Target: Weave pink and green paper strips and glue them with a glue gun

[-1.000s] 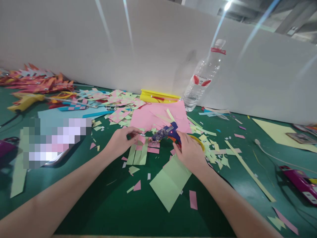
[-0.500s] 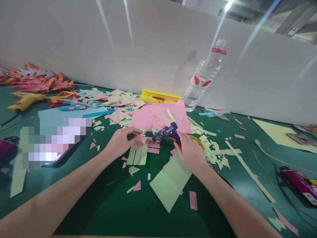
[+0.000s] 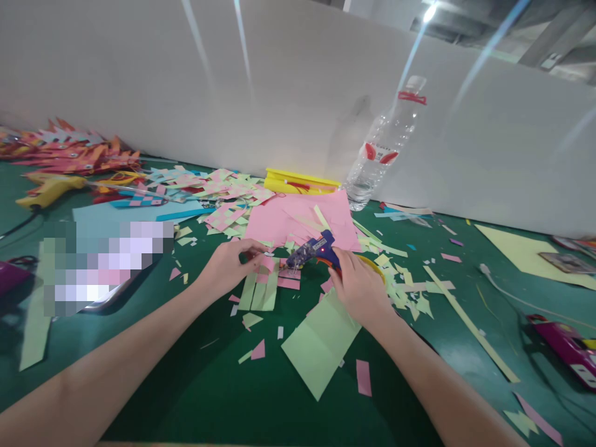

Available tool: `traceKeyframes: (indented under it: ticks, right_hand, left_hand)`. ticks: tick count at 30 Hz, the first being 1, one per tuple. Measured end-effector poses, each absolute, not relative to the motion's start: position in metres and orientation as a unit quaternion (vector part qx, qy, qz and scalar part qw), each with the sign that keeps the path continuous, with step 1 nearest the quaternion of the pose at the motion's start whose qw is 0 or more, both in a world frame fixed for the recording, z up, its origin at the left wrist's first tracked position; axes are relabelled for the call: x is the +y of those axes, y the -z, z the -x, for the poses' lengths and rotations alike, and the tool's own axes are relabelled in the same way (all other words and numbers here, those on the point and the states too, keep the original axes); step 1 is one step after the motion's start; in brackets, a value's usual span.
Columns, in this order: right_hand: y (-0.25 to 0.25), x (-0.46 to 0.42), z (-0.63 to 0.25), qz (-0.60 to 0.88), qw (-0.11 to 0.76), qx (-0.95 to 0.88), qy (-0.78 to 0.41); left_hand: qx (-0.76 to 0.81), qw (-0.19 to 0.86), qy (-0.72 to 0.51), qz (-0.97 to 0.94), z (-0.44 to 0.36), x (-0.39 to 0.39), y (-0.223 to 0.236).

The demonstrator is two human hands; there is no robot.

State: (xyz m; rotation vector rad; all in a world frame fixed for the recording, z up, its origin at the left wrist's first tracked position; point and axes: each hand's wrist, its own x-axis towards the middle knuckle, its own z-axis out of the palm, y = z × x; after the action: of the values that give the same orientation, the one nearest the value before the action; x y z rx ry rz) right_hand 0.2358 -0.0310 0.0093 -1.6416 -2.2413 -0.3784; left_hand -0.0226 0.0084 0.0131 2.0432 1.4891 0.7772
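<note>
My right hand [image 3: 361,288] is wrapped round the handle of a blue hot glue gun [image 3: 311,249], its small red light on. The nozzle, smeared with glue residue, points left and down over pink paper strips [image 3: 289,282]. On the other side, my left hand [image 3: 228,267] pinches the upper edge of a piece of light green paper cut into strips [image 3: 263,297], with pink paper [image 3: 267,266] across it. The exact hold of the fingertips is partly hidden. Below my right hand lies a folded light green sheet [image 3: 321,347], its top corner under the hand.
A pink sheet [image 3: 265,217] and woven paper pieces [image 3: 228,217] lie behind my hands. A plastic bottle [image 3: 379,155] leans at the wall. A yellow glue gun [image 3: 51,191] and a blurred-out phone-like object [image 3: 109,273] are left. Scraps [image 3: 410,285] and a yellow ring [image 3: 372,266] lie right.
The glue gun's nozzle has shifted very slightly to the right, away from my left fingers. Both hands otherwise stay in place with the same holds.
</note>
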Motion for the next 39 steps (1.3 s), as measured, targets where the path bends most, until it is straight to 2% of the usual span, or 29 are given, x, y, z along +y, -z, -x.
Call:
traceKeyframes:
  ticks: [24, 33, 39]
  right_hand:
    - [-0.02, -0.03, -0.248, 0.569, 0.233, -0.772, 0.163]
    - [-0.033, -0.019, -0.271, 0.664, 0.232, -0.698, 0.135]
    - [-0.032, -0.005, -0.304, 0.743, 0.255, -0.607, 0.115]
  left_hand:
    - [0.54, 0.26, -0.292, -0.745, 0.023, 0.009, -0.011]
    - [0.502, 0.3, -0.322, -0.745, 0.02, 0.004, -0.022]
    - [0.532, 0.237, -0.313, -0.75, 0.024, 0.008, -0.02]
